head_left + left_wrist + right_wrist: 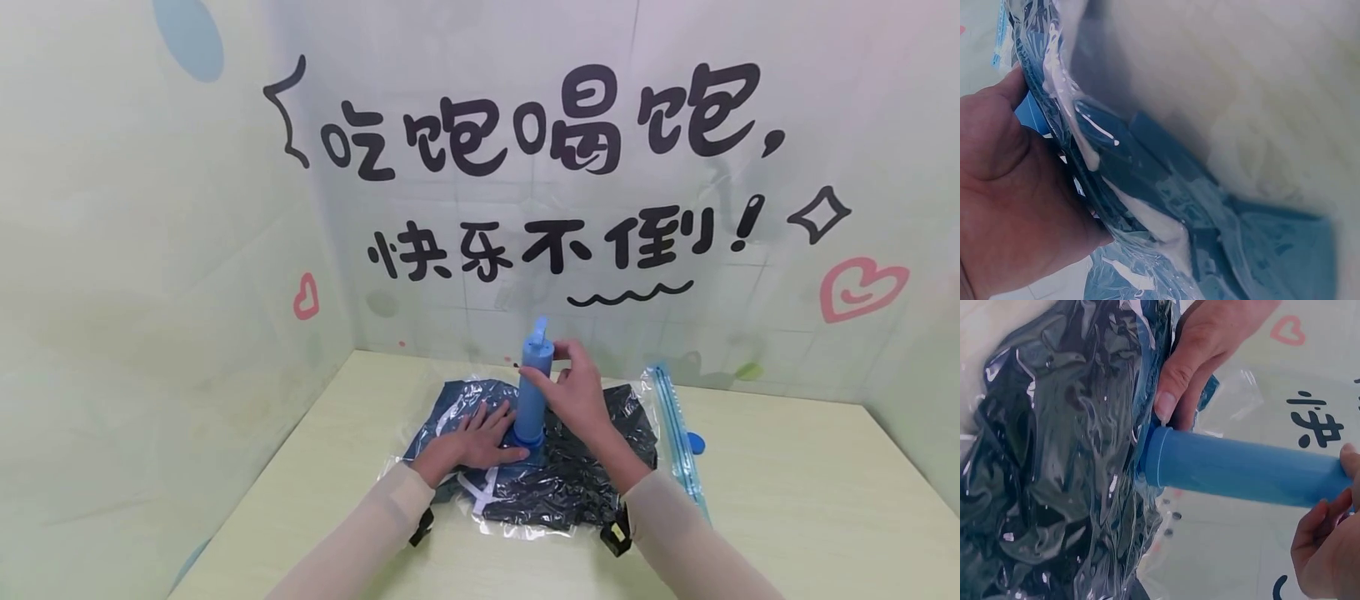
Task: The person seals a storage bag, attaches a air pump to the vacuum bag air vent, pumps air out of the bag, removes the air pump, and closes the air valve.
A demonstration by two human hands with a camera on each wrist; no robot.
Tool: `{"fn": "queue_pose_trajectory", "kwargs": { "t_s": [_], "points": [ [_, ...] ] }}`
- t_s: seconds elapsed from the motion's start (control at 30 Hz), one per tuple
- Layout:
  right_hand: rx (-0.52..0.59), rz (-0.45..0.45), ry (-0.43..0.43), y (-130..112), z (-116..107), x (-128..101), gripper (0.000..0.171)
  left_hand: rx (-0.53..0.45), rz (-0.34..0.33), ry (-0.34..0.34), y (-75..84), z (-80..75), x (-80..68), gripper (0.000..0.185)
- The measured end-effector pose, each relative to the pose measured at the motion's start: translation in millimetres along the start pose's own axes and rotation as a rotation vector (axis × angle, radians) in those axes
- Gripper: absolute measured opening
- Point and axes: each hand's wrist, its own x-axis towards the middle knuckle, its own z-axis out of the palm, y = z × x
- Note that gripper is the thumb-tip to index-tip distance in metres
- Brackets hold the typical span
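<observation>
The left hand [477, 440] lies flat w/ fingers straight and spread, pressing down on a clear plastic bag [585, 475] that holds dark clothing. Its fingertips sit right at the base of a blue hand pump [533, 383]. The left wrist view shows the palm [1004, 187] against crinkled plastic, w/ blue fabric and white trim inside the bag [1166, 206].

The right hand [576, 390] is raised above the left and wraps around the upper part of the pump, fingers curled on the barrel near the top. The pump stands upright, its foot planted on the bag just beside the left fingertips. In the right wrist view the blue barrel [1247, 472] meets the plastic [1060, 469], a left finger [1169, 394] touches the pump's collar, and the right fingers [1322, 544] curl at the barrel's far end.

The bag lies flat on a pale table [787, 500], directly under both hands; its plastic is wrinkled tight over the clothing. Both forearms wear light beige sleeves [675, 533], w/ black straps at the wrists.

To the right of the right hand, near the bag's edge, lies a long blue-edged plastic strip [678, 442] w/ a small blue round piece [696, 442] beside it.

Beyond the hands, the wall [150, 250] carries large black lettering, pink hearts and a blue spot.
</observation>
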Motion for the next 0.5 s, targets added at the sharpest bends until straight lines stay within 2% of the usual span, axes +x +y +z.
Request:
{"fn": "queue_pose_trajectory", "kwargs": {
  "t_s": [0.23, 0.5],
  "points": [
    [0.215, 0.009, -0.167, 12, -9, 3, 0.047, 0.001, -0.01, -0.006, -2.1, 0.8, -0.3, 0.081],
    [0.301, -0.04, -0.344, 14, -16, 10, 0.044, 0.006, 0.001, 0.01, -3.0, 3.8, 2.4, 0.082]
  ]
}}
